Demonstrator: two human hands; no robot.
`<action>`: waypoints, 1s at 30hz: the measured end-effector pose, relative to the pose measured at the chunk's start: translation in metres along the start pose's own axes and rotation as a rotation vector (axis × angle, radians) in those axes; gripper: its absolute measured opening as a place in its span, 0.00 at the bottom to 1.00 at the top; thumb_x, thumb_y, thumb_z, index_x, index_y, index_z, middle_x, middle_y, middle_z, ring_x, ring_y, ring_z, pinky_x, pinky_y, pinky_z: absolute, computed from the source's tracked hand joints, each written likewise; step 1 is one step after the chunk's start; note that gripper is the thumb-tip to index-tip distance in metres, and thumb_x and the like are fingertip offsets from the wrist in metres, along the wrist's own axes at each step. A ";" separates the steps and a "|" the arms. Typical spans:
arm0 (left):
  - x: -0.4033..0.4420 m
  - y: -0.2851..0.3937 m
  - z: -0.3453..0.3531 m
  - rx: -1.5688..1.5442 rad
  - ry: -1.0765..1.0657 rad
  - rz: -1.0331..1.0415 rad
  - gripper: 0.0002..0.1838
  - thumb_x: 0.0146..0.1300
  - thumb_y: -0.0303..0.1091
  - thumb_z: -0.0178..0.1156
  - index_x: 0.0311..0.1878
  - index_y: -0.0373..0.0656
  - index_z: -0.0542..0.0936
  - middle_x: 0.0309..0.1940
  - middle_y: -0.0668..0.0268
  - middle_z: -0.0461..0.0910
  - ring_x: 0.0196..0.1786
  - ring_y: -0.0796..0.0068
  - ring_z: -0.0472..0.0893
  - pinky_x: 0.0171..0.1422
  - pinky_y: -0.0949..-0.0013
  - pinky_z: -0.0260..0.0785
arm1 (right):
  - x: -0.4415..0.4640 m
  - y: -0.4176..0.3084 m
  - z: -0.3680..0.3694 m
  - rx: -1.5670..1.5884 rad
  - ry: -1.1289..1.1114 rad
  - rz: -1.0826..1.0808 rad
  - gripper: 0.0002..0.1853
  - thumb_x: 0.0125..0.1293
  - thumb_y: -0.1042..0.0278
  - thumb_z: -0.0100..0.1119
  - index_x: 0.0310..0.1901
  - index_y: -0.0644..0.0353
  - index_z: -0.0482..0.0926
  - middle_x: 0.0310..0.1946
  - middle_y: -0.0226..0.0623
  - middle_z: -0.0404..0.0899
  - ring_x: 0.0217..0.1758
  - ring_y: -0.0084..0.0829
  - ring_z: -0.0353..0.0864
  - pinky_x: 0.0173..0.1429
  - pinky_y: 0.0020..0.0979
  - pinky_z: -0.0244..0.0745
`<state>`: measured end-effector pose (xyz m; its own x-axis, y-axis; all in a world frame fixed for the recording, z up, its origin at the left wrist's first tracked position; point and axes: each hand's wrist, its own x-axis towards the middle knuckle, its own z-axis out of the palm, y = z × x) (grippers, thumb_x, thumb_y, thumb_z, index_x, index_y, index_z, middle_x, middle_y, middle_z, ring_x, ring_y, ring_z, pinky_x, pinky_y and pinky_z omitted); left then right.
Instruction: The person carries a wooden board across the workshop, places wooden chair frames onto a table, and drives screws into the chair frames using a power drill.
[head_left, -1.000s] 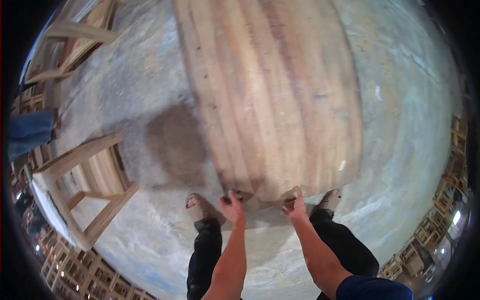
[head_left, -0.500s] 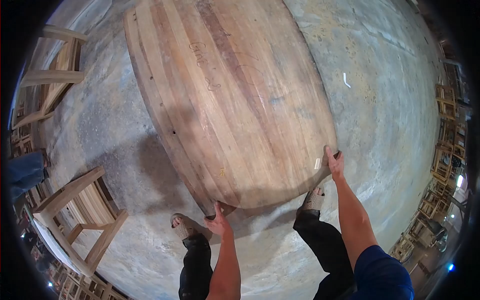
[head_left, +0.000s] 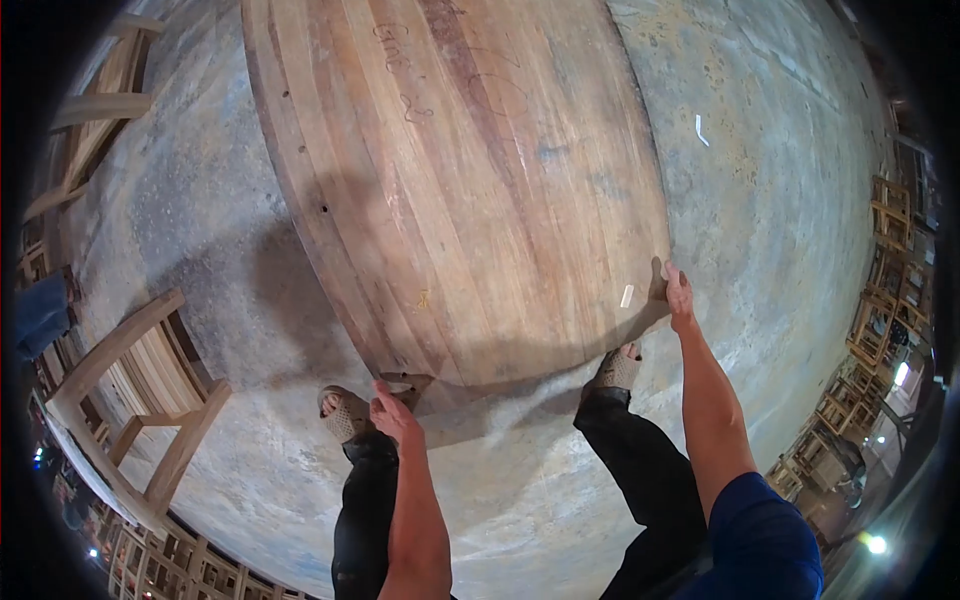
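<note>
One board (head_left: 470, 200) just beyond left hand (head_left: 394, 413), beside right hand (head_left: 680, 296).

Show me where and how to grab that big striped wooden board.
I'd grip the broad wooden board by its near left corner and near right corner, a hand at each, from the person's side: its flat face offers no hold, and it looks too wide for one hand.
</note>
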<state>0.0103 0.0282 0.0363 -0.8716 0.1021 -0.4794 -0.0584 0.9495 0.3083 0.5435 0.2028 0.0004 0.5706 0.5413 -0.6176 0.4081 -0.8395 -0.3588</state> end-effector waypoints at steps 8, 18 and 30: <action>-0.001 -0.004 -0.005 -0.069 -0.092 0.118 0.34 0.59 0.60 0.58 0.35 0.27 0.77 0.29 0.51 0.77 0.36 0.58 0.73 0.48 0.59 0.65 | -0.001 -0.006 -0.004 -0.122 -0.055 -0.079 0.37 0.64 0.38 0.47 0.57 0.69 0.73 0.54 0.48 0.76 0.57 0.40 0.72 0.62 0.34 0.63; -0.017 0.018 0.022 0.249 0.064 0.031 0.53 0.49 0.71 0.58 0.59 0.25 0.68 0.52 0.38 0.73 0.57 0.46 0.72 0.62 0.56 0.61 | -0.032 -0.014 0.021 -0.018 0.157 0.070 0.48 0.57 0.27 0.49 0.59 0.71 0.71 0.56 0.54 0.73 0.61 0.46 0.70 0.64 0.37 0.61; 0.003 0.025 0.007 -0.166 0.040 -0.090 0.33 0.55 0.57 0.56 0.41 0.28 0.81 0.37 0.47 0.81 0.41 0.50 0.77 0.49 0.54 0.65 | -0.015 -0.023 0.015 0.198 0.100 0.117 0.38 0.59 0.37 0.44 0.62 0.61 0.72 0.59 0.49 0.71 0.60 0.42 0.68 0.65 0.35 0.58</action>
<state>0.0100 0.0547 0.0370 -0.8777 0.0041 -0.4792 -0.2135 0.8919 0.3986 0.5144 0.2132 0.0076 0.6776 0.4337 -0.5940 0.1931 -0.8842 -0.4253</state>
